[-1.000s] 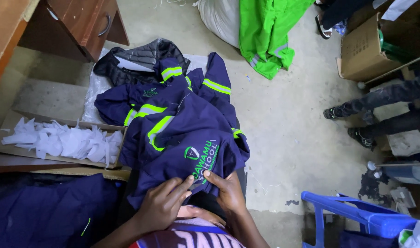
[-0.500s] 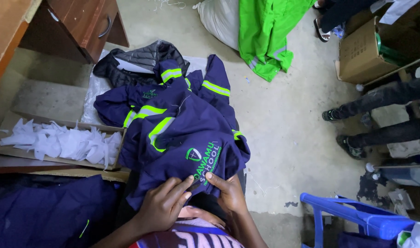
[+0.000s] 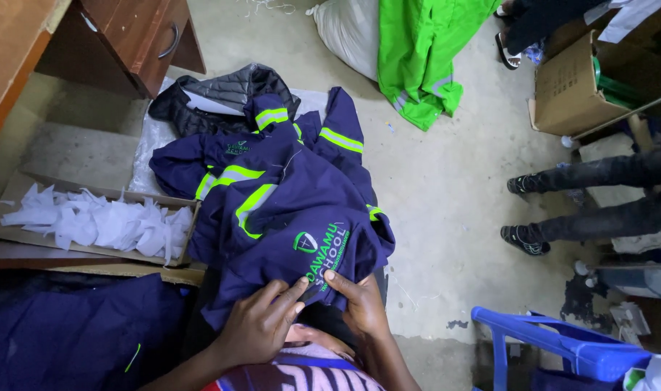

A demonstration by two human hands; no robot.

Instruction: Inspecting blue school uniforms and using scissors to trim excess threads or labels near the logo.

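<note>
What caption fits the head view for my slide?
Left hand and right hand press the near edge of a navy jacket with green reflective stripes, piled beside a cardboard tray.

We have a single head-worn view, looking almost straight down past our chest onto the concrete floor (image 3: 446,188). It sits close over our hands at the bottom edge, with the pile of navy jackets (image 3: 287,195) centred farther out.

Both hands — the left hand (image 3: 261,326) and the right hand (image 3: 359,304) — are bare, no gloves, no rings that I can make out. The forearms are uncovered too. Lower down shows a striped garment (image 3: 308,373) — red, blue and white, perhaps a shirt.
</note>
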